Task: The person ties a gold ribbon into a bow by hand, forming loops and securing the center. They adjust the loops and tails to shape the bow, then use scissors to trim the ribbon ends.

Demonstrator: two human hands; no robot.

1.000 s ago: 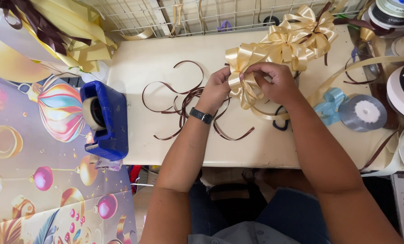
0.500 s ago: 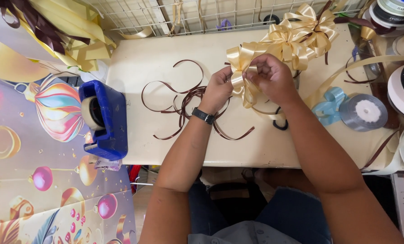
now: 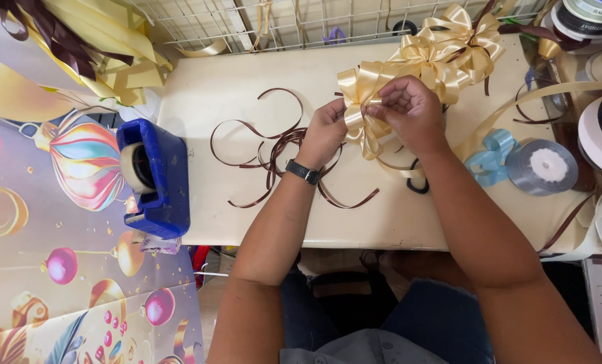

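Far left of the gold bow, a blue tape dispenser sits on the edge of the cream bench, beside a sheet of bright patterned wrapping paper. Nearer the bow, thin brown curling ribbon lies in loose loops. The left hand, a watch on its wrist, pinches the left side of the gold bow, its grip clenched on the satin loops. The right hand closes on the bow's centre from the other side, fingers pressed to the gathered folds. Beyond the bow lie finished gold bows; further right rest a light blue ribbon and a grey spool. If either pinch slackens, the slippery satin loops will likely spring apart, and the trailing tail could snag on the brown ribbon.
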